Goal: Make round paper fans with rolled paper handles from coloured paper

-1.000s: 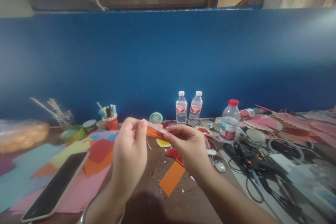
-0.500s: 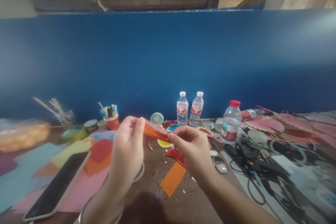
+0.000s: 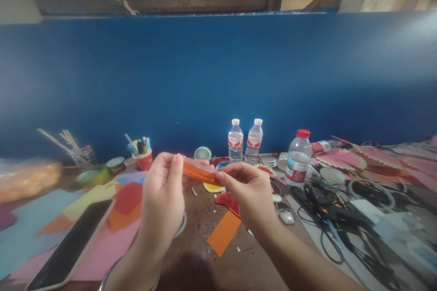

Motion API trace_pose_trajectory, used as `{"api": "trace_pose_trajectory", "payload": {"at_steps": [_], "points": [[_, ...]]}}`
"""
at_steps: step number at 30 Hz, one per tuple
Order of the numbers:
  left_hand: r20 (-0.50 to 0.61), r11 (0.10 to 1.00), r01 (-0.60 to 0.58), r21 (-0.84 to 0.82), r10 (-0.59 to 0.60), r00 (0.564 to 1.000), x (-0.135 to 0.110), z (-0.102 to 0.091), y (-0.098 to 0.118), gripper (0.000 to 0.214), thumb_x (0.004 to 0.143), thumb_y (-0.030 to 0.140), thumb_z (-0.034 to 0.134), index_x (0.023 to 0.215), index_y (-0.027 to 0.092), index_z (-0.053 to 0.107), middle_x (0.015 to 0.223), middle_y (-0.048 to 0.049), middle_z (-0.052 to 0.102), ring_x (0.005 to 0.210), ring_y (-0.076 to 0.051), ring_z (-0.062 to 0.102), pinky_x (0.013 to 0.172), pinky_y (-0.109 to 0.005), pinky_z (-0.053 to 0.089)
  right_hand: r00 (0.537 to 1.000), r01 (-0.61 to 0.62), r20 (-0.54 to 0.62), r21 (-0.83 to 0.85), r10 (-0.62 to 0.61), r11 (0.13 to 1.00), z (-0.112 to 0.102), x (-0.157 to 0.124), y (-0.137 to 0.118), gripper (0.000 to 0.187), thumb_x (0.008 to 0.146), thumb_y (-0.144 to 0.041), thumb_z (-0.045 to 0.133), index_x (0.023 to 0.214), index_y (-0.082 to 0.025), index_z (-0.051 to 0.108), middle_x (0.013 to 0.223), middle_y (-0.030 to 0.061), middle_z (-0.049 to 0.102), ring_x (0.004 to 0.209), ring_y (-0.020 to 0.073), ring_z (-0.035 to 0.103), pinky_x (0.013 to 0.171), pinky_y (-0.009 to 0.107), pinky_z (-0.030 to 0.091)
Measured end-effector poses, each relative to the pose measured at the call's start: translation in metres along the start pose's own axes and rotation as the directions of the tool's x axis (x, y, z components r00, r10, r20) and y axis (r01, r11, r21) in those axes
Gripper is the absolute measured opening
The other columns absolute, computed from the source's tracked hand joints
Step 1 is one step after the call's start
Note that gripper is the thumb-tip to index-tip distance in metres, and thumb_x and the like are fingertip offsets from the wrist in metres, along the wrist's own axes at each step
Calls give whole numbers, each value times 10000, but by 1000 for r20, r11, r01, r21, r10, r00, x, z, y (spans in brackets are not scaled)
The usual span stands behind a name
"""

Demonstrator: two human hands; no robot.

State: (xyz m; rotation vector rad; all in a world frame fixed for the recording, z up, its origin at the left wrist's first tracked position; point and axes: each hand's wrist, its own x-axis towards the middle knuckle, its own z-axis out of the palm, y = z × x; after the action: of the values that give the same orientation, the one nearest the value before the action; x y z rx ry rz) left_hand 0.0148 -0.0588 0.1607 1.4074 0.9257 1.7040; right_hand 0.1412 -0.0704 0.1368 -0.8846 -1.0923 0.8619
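A narrow folded strip of orange paper (image 3: 199, 172) is held up above the brown table between both hands. My left hand (image 3: 164, 200) pinches its left end with thumb and fingers closed. My right hand (image 3: 246, 193) pinches the right end the same way. Under the hands lie an orange paper rectangle (image 3: 224, 233), a red pleated paper fan (image 3: 227, 200) and a yellow pleated fan (image 3: 211, 187).
A phone (image 3: 68, 248) lies on coloured paper sheets (image 3: 102, 218) at the left. A red cup of pens (image 3: 144, 157), a small fan (image 3: 203, 153), water bottles (image 3: 243, 142) and a larger bottle (image 3: 297, 158) stand by the blue wall. Cables and scissors (image 3: 327, 218) lie at the right.
The orange strip has tilted slightly and sits a little lower between the fingers; both hands stay pinched on its ends in nearly the same place.
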Motion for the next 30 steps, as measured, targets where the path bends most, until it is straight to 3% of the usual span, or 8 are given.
{"api": "trace_pose_trajectory", "payload": {"at_steps": [7, 15, 19, 30], "points": [[-34, 999, -18, 27, 19, 999, -2, 3, -1, 191, 823, 385, 438, 827, 196, 470, 779, -48, 689, 713, -190, 661, 590, -293, 527, 996, 82, -47, 31, -80, 996, 0, -2, 2, 199, 655, -229, 669, 805, -205, 541, 579, -36, 587, 563, 118, 582, 516, 239, 468], [24, 989, 3, -146, 0, 1000, -6, 4, 3, 126, 829, 328, 444, 818, 204, 465, 732, -20, 682, 722, -177, 658, 645, -310, 527, 987, 151, -64, 32, -149, 988, -1, -3, 0, 226, 658, -253, 674, 798, -219, 499, 597, -42, 577, 558, 113, 580, 511, 237, 471], [1, 992, -27, -125, 27, 1000, -8, 4, 3, 128, 846, 327, 414, 807, 212, 457, 796, -21, 676, 757, -171, 655, 651, -299, 529, 988, 150, -56, 106, -145, 983, -1, -2, 0, 220, 661, -232, 672, 801, -216, 504, 676, -12, 635, 635, 133, 621, 578, 259, 499], [-15, 986, -3, -169, 1, 1000, -6, 5, 1, 146, 838, 336, 426, 783, 209, 472, 766, -20, 647, 681, -171, 654, 550, -271, 533, 992, 128, -29, 128, -125, 983, -2, -3, -2, 187, 680, -202, 653, 797, -213, 507, 689, -17, 627, 643, 121, 618, 570, 235, 484]]}}
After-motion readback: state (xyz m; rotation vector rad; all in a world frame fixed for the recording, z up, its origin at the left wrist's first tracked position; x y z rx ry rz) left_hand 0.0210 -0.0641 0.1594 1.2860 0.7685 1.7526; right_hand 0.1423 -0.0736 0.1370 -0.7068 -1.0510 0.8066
